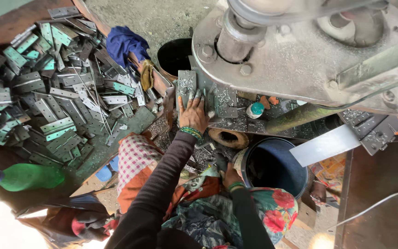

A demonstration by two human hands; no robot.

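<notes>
My left hand (193, 113) reaches forward with its fingers spread flat on a grey metal hinge plate (186, 86), which lies on the machine's work table (236, 122) amid metal shavings. Green bangles circle that wrist. My right hand (230, 176) rests low by my lap, against the rim of a blue bucket (275, 167). Its fingers are curled, and whether they hold anything is hidden. The grey machine body (300, 55) hangs just above and right of the plate.
A big heap of grey and green hinge plates (56, 92) covers the table at left, with a blue cloth (125, 42) at its far edge. A black bucket (175, 56) stands beyond. A green bottle (28, 177) lies near left. A metal sheet (325, 145) juts out at right.
</notes>
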